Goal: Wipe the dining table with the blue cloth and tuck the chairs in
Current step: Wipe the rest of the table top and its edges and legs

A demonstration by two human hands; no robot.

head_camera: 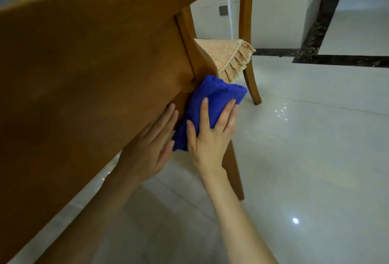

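Cloth point(212, 97), plush blue and folded into a thick oblong, lies against the smooth wooden dining table's point(84, 74) edge, long axis slanting lower left to upper right. Right hand point(210, 135) presses it with spread, straight fingers; left hand point(151, 145) rests flat on the table's side, touching the cloth.

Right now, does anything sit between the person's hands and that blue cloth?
Nothing visible does. The right hand presses the fluffy blue cloth against the brown wooden table; the left hand rests beside it.
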